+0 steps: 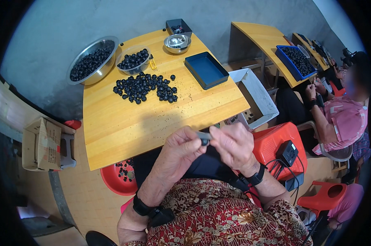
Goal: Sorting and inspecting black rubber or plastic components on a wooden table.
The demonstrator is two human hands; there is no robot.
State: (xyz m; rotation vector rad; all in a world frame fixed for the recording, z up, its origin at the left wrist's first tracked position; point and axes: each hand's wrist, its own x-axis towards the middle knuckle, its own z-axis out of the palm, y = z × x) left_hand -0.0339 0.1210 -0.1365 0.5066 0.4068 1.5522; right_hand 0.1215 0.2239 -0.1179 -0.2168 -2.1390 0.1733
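Observation:
Just off the table's near edge, my two hands meet in front of my body. My left hand (pixel 178 149) pinches a small round black piece (pixel 204 142) between thumb and fingers. My right hand (pixel 234 143) is closed on a thin, flat grey blade-like tool (pixel 202 135), which lies against the black piece; its far end is hard to make out. Beyond my hands, a loose pile of round black pieces (pixel 142 87) with holes in some lies on the yellow wooden table (pixel 120 131).
Behind the pile stand a steel bowl (pixel 102 69) and clear tub (pixel 133 61) of black pieces, a yellow cutter (pixel 152 62), a small metal bowl (pixel 177 44) and dark tray (pixel 206 70). A red basin (pixel 111 180) sits below left, a red stool (pixel 271 143) right. Co-workers sit farther right.

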